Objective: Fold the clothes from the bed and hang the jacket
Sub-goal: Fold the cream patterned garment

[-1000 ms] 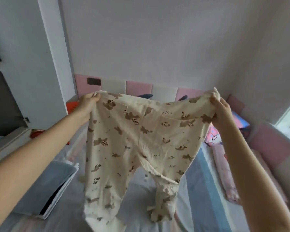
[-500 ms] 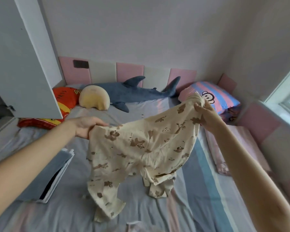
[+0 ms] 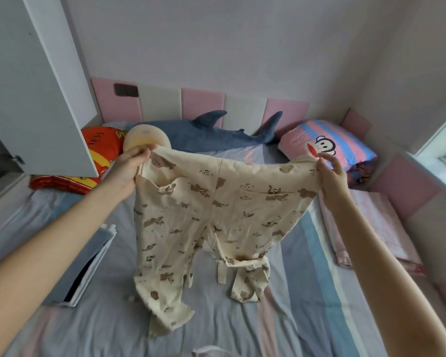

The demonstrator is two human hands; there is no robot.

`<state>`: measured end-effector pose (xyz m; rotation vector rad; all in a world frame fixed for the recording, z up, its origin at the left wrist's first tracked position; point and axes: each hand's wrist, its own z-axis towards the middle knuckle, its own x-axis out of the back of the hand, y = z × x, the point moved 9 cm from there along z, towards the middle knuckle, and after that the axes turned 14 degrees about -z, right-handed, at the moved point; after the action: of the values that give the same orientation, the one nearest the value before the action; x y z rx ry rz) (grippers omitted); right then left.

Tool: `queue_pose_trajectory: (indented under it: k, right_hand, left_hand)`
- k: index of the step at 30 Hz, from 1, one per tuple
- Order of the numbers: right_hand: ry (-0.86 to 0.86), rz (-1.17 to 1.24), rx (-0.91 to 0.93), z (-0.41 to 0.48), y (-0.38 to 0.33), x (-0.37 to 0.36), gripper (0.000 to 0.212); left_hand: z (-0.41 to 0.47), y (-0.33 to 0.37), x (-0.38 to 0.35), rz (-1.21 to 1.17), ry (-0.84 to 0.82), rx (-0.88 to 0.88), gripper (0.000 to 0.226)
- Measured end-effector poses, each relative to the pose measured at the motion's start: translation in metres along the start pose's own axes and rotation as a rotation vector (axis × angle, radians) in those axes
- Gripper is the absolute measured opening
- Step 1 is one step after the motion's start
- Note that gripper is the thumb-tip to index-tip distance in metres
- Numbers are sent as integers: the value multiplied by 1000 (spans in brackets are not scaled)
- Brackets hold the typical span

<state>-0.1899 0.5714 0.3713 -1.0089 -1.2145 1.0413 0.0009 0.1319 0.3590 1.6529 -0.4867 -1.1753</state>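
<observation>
Head view: I hold the cream bear-print trousers [image 3: 216, 215] up by the waistband, stretched between my left hand [image 3: 129, 168] and right hand [image 3: 331, 176]. The waist runs side to side and the legs hang down onto the bed [image 3: 307, 305] (cuffs crumpled there). My left fingers [image 3: 140, 153] clutch one waist corner. The right ones pinch the other, I think, though cloth hides the thumb. Both hands are equally near. The fabric looks soft and wrinkled, with one leg bunched shorter.
</observation>
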Motion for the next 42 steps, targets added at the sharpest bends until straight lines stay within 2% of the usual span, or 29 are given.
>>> queue_pose_trajectory:
  k: [3, 5, 7, 9, 10, 12, 14, 15, 16, 18, 20, 22, 23, 25, 27, 29, 31, 32, 33, 35, 38, 40, 42]
  right_hand:
    - [-1, 99, 97, -2, -21, 2, 33]
    - [-8, 124, 109, -4, -31, 4, 38]
    - [-23, 25, 84, -1, -30, 4, 42]
    - [-161, -218, -8, -2, -2, -15, 25]
    - [-279, -397, -76, -11, 32, -28, 20]
    - [-538, -737, -158, -41, 90, -49, 53]
    - [-957, -1081, -218, -106, 166, -73, 69]
    - [-1167, -1232, -233, -137, 193, -78, 69]
    - [-1375, -1328, -351, -175, 230, -75, 68]
    - [-1653, -1409, -624, -224, 267, -53, 65]
    - [-1803, -1319, -870, -251, 277, -32, 52]
    - [-1747, -1222, -1053, -252, 274, -21, 37]
    - [-1655, -1203, -1079, -246, 275, -18, 38]
    - [-1403, -1323, -951, -202, 272, -22, 55]
    - [-1065, -1374, -687, -137, 241, -40, 53]
    - [-709, -1242, -485, -57, 184, -57, 33]
    - [-418, -1128, -292, 20, 101, -64, 6]
    - [-280, -1058, -170, 64, 38, -66, 10]
    - [-164, -976, -90, 96, -15, -61, 12]
    - [48, -749, 17, 139, -112, -48, 10]
    - [327, -446, 208, 163, -231, -20, 32]
    - [406, -348, 308, 170, -286, -8, 37]
    - [443, -302, 335, 174, -312, -1, 41]
  left_hand:
    - [5, 22, -8, 55, -47, -121, 36]
    - [6, 29, -11, 109, -113, -127, 43]
    - [7, 27, -12, 205, -156, -43, 49]
    - [10, 4, -6, 379, -161, 116, 51]
    - [6, -22, 6, 507, -160, 222, 50]
    - [-13, -72, 30, 733, -180, 452, 59]
    - [-46, -154, 66, 1060, -356, 780, 86]
    - [-64, -181, 78, 1242, -523, 908, 93]
    - [-90, -208, 91, 1349, -665, 1079, 92]
    - [-132, -225, 106, 1415, -838, 1404, 69]
    - [-159, -223, 109, 1300, -949, 1624, 39]
    - [-165, -218, 108, 1196, -976, 1710, 23]
    - [-165, -218, 107, 1143, -952, 1699, 23]
    - [-134, -220, 102, 1111, -812, 1584, 27]
    - [-68, -212, 87, 1176, -586, 1294, 34]
    - [17, -172, 42, 1302, -478, 895, 40]
    - [94, -99, -25, 1409, -421, 469, 38]
    - [134, -38, -64, 1390, -349, 237, 38]
    - [161, 14, -91, 1297, -249, 79, 38]
    - [195, 113, -133, 1085, -63, -172, 39]
    - [205, 225, -187, 840, 32, -422, 44]
    - [203, 274, -209, 768, 112, -554, 43]
    - [202, 295, -220, 720, 153, -647, 43]
